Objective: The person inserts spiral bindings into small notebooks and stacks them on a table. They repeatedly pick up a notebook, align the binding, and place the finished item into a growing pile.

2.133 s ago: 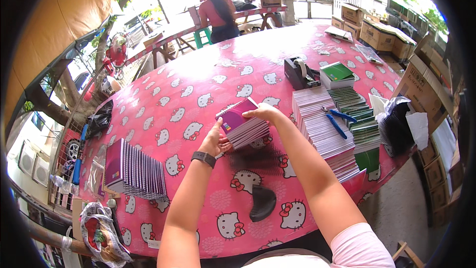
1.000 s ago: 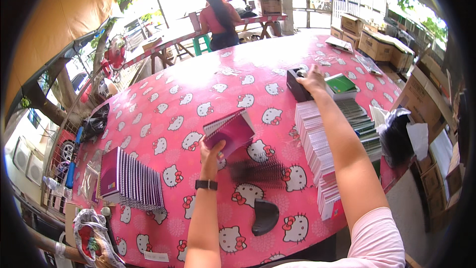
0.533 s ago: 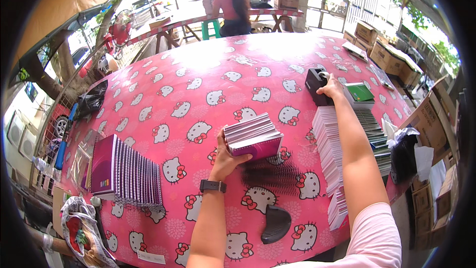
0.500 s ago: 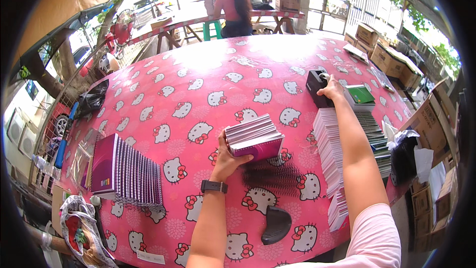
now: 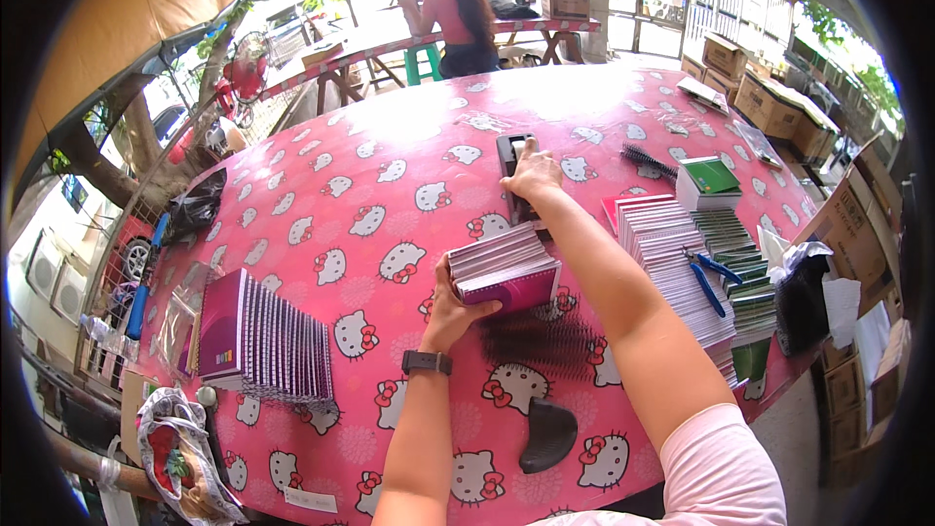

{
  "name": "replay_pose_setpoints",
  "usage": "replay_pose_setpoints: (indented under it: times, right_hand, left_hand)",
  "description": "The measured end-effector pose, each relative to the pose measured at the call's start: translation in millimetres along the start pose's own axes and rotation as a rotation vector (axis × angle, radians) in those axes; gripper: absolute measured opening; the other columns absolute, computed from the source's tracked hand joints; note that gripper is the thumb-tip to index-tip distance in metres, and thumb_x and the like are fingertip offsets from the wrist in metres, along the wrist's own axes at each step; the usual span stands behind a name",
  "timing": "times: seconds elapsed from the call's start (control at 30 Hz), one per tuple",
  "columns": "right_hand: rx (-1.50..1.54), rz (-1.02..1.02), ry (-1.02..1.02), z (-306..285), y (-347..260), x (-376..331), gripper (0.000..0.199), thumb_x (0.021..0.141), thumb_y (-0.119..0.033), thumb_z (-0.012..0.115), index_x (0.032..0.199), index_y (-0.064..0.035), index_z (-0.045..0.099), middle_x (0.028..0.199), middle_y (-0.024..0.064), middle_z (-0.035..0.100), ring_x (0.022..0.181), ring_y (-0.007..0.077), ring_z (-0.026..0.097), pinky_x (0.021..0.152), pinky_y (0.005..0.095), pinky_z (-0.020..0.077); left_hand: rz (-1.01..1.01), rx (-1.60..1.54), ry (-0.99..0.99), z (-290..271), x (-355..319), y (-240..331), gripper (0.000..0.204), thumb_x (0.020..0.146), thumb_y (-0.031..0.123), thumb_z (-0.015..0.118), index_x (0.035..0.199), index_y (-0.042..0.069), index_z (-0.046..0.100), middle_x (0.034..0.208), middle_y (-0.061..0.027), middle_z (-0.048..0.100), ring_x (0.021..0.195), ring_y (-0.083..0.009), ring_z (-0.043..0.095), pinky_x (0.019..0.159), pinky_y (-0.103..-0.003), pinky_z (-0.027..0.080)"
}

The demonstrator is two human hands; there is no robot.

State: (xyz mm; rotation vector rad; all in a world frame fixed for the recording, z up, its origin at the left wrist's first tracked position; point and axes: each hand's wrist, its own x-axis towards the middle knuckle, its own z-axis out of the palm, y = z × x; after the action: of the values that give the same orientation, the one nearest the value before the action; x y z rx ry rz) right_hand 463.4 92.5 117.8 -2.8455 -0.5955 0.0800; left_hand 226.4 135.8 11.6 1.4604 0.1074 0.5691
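My left hand [image 5: 454,316] grips the near-left side of a small block of notebooks [image 5: 499,263] with a purple cover, its thumb across the front. Just beyond the block, my right hand [image 5: 535,175] is closed on a black tape dispenser [image 5: 508,150], fingers at the roll end. Part of the dispenser hides behind that hand. Loose black spiral coils [image 5: 542,343] lie at the near side of the block. Closer to me rests a curved black piece [image 5: 548,436] whose kind I cannot make out.
Purple spiral notebooks [image 5: 222,326] stand stacked at left. Blue-handled pliers [image 5: 711,282] lie across the paper stacks [image 5: 662,253] at right, near green-covered notebooks [image 5: 708,177] and more black coils [image 5: 650,160]. Cartons [image 5: 769,107] line the right side. A person [image 5: 460,15] sits at a far table.
My right hand has brought the tape dispenser leftward, from beside the green notebooks to behind the purple block. The pliers and right-hand coils have come into sight. My left hand keeps its hold.
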Motion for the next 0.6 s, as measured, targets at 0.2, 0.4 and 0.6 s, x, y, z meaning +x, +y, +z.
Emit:
replay_pose_setpoints:
  times: [0.2, 0.4, 0.6]
  right_hand:
    - [0.137, -0.220, 0.024, -22.2, 37.9, -18.6, 0.099, 0.076, -0.056, 0.067, 0.144, 0.0007, 0.022, 0.133, 0.0243, 0.047, 0.125, 0.0359, 0.046, 0.103, 0.0407, 0.0375]
    - [0.300, -0.775, -0.047, -35.5, 93.3, -89.3, 0.038, 0.073, -0.026, 0.078, 0.104, -0.0074, 0.064, 0.116, 0.0144, 0.060, 0.111, 0.0303, 0.054, 0.092, 0.0373, 0.0458]
    - [-0.040, -1.011, 0.398, 7.2, 84.5, -137.3, 0.008, 0.081, -0.005, 0.057, 0.089, -0.0053, 0.060, 0.094, 0.0090, 0.062, 0.099, 0.0226, 0.058, 0.086, 0.0336, 0.0499]
  left_hand:
    - [0.024, 0.056, -0.053, 15.6, 25.8, -9.1, 0.121, 0.057, 0.000, 0.086, 0.145, 0.008, 0.003, 0.132, -0.0126, 0.043, 0.121, -0.0231, 0.045, 0.102, -0.035, 0.040]
    - [-0.012, -0.135, 0.161, 19.2, 16.6, 2.2, 0.114, 0.070, 0.014, 0.078, 0.148, 0.008, -0.005, 0.145, -0.0176, 0.029, 0.137, -0.0307, 0.023, 0.113, -0.041, 0.020]
    - [0.002, 0.053, 0.270, -4.8, -32.0, 36.2, 0.081, 0.077, 0.015, 0.071, 0.144, 0.006, 0.026, 0.146, -0.0149, 0.029, 0.140, -0.0300, 0.019, 0.114, -0.041, 0.013]
